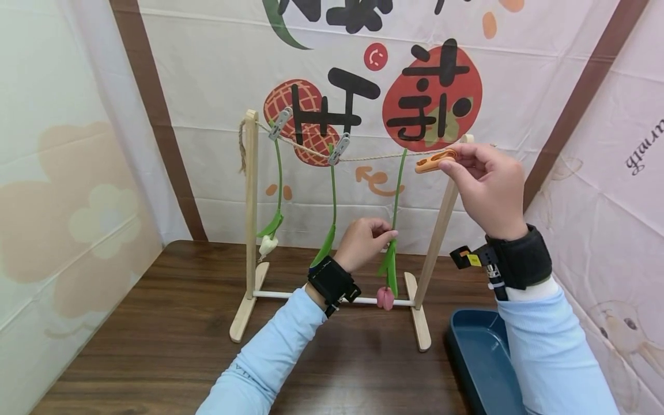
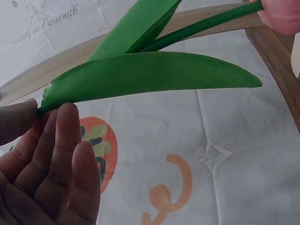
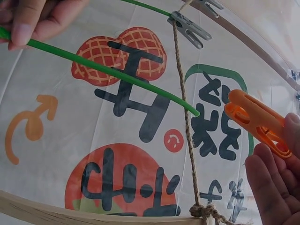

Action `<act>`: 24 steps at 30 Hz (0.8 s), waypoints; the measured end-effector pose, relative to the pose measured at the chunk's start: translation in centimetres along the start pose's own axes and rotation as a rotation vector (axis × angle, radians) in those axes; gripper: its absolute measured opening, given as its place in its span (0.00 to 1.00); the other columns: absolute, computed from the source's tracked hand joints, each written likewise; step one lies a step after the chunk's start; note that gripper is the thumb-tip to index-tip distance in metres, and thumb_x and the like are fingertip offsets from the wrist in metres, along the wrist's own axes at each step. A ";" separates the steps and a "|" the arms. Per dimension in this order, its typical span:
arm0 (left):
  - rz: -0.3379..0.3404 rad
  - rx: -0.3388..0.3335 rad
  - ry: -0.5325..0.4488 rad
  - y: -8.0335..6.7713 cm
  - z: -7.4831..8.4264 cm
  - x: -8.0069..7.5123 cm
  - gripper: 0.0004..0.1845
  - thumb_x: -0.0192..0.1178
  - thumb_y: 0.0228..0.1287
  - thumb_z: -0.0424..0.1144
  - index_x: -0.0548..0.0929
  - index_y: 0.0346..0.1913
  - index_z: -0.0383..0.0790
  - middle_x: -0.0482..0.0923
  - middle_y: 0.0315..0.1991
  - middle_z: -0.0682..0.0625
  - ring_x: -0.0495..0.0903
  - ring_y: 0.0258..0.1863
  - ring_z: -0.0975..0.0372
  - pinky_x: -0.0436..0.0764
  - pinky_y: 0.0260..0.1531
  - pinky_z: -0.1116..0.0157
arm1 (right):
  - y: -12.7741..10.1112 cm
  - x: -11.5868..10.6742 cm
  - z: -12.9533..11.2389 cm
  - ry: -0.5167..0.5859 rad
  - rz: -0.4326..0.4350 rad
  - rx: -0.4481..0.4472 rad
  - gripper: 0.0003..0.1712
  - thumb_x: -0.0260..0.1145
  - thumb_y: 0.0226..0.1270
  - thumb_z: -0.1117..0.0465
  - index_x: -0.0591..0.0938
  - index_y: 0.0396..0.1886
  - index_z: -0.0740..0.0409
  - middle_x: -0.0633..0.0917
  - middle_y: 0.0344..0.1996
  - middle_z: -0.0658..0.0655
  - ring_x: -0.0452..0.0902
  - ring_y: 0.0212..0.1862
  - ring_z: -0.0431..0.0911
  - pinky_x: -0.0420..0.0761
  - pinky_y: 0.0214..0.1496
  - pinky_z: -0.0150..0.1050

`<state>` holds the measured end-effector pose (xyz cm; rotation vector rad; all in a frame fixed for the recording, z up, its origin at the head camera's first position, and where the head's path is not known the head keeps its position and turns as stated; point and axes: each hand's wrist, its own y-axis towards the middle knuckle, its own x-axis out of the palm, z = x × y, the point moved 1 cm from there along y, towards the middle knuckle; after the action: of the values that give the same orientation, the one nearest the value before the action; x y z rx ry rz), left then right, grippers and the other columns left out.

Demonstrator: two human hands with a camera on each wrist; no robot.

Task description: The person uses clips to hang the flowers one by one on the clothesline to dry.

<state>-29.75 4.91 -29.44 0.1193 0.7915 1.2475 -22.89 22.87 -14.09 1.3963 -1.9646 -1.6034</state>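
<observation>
My left hand [image 1: 365, 243] pinches the green stem of an artificial pink tulip [image 1: 385, 298] just above its leaves, blossom downward. Its stem tip [image 3: 194, 112] crosses the twine [image 3: 180, 77] strung between two wooden posts. Between thumb and fingers of my right hand [image 1: 490, 184] is an orange clothespin [image 1: 434, 161], held beside the stem tip near the right end of the twine. Farther left, two grey clothespins [image 1: 280, 123] clip flower stems to the line. A white flower [image 1: 268, 246] hangs from the left one; the blossom of the middle one is hidden behind my left wrist.
The wooden frame [image 1: 251, 202] stands on a dark brown table [image 1: 155, 323], its feet joined by a white rod [image 1: 272, 294]. A blue tray [image 1: 467, 346] lies at the right, partly under my right forearm. A printed cloth [image 1: 207, 69] hangs behind.
</observation>
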 end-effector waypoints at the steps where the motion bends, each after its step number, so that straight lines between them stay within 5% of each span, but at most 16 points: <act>1: 0.000 0.001 -0.001 0.0 0.0 0.0 0.07 0.64 0.67 0.41 0.86 0.33 0.42 0.82 0.25 0.50 0.75 0.22 0.65 0.71 0.24 0.69 | 0.2 0.0 0.1 -0.004 0.004 -0.005 0.16 0.74 0.56 0.68 0.85 0.44 0.70 0.86 0.35 0.63 0.77 0.32 0.29 0.75 0.40 0.22; 9: 0.005 0.012 0.008 0.1 -0.1 0.2 0.07 0.64 0.66 0.41 0.87 0.33 0.42 0.80 0.24 0.55 0.75 0.22 0.66 0.72 0.24 0.69 | 1.5 0.8 0.6 -0.032 0.006 -0.032 0.14 0.74 0.57 0.63 0.87 0.39 0.69 0.87 0.31 0.62 0.75 0.27 0.28 0.72 0.34 0.23; 18: 0.001 0.010 0.008 0.1 -0.3 0.1 0.08 0.64 0.67 0.41 0.87 0.34 0.40 0.82 0.26 0.49 0.76 0.23 0.67 0.73 0.25 0.69 | 3.0 1.7 0.8 -0.077 -0.038 0.052 0.13 0.73 0.60 0.62 0.87 0.39 0.68 0.87 0.32 0.63 0.74 0.27 0.26 0.73 0.34 0.22; 24: 0.011 0.011 0.011 0.1 -0.4 0.1 0.08 0.64 0.66 0.41 0.87 0.33 0.42 0.80 0.24 0.56 0.76 0.23 0.67 0.73 0.25 0.70 | 4.1 1.9 1.0 -0.127 -0.075 0.080 0.13 0.72 0.61 0.62 0.86 0.39 0.70 0.86 0.32 0.65 0.72 0.25 0.22 0.72 0.33 0.20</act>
<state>-30.06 4.92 -29.77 0.1257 0.8088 1.2550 -26.66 21.72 -11.59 1.4470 -2.0921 -1.7033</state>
